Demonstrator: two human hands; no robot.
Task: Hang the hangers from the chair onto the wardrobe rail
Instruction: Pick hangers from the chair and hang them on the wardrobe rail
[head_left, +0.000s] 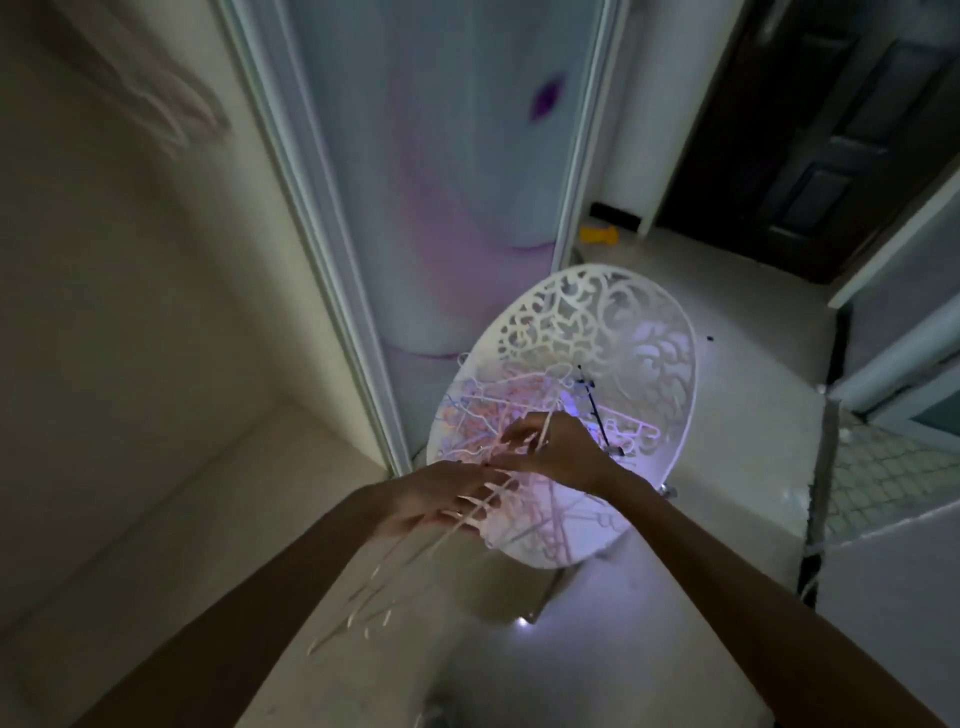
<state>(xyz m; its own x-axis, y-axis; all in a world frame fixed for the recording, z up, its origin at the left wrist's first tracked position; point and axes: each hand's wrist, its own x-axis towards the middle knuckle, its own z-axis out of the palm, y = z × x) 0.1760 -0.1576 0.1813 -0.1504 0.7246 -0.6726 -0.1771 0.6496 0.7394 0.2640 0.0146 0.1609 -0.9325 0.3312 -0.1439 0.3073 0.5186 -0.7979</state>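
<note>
Hangers (511, 415) in a pale tangle on the seat of a white chair (670, 332) with a cut-out scroll back, lit pink and violet. Chair standing on a pale floor (727, 545), just beside a sliding wardrobe door (441, 156) with a soft purple-and-white print. Left of the door frame, the open wardrobe interior (130, 338) – bare cream walls and a cream bottom panel; rail not in view.

Both hands over the front part of the seat, close together, fingertips almost meeting. Left hand (441, 501) with fingers curled round the necks of a bundle of pale hangers (374, 587) – the bundle trailing down and to the left below the wrist, over the wardrobe edge, blurred. Right hand (550, 447) above the pile, thumb and fingers pinching a single thin pale hanger rod (545, 427) that rises between them. How many hangers sit in the left-hand bundle: cannot tell.

A dark thin stick-like thing (592, 405) lying across the pile near the chair back, right of the right hand; what it is, unclear. A small yellow object (597, 234) on the floor behind the chair, near the foot of the door frame. Farther right, a dark panelled door (831, 130). At the right edge, a strip of patterned tile floor (893, 473) beyond a raised threshold. Scene dim overall, with a bright reflection on the floor below the chair.
</note>
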